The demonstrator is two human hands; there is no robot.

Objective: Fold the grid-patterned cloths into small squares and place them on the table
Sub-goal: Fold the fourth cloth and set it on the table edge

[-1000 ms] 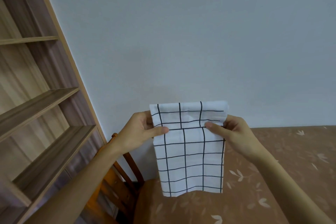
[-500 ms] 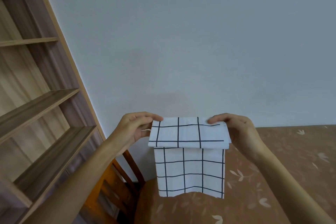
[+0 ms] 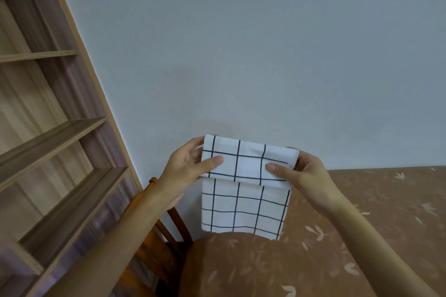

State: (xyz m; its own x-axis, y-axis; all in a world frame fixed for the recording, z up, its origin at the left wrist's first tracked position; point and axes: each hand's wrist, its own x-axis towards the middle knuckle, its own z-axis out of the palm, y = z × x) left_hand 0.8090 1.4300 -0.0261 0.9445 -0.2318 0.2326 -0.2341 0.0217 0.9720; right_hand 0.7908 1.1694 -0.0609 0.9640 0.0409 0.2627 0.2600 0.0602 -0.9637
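A white cloth with a black grid (image 3: pixel 243 205) hangs in the air in front of the wall, above the table's near left corner. Its top part is folded over toward me as a flap. My left hand (image 3: pixel 188 171) pinches the flap's left edge, thumb on the front. On the flap's right edge my right hand (image 3: pixel 301 173) grips the same way. The cloth's lower edge hangs just above the table (image 3: pixel 337 248), which wears a brown cover with pale leaves.
An empty wooden shelf unit (image 3: pixel 55 152) fills the left side. A wooden chair (image 3: pixel 166 243) stands between the shelves and the table, partly behind my left forearm. A plain grey wall lies behind.
The top of the cloth came down toward me into a flap. Both hands then rose a little with it and shifted their thumbs onto its front.
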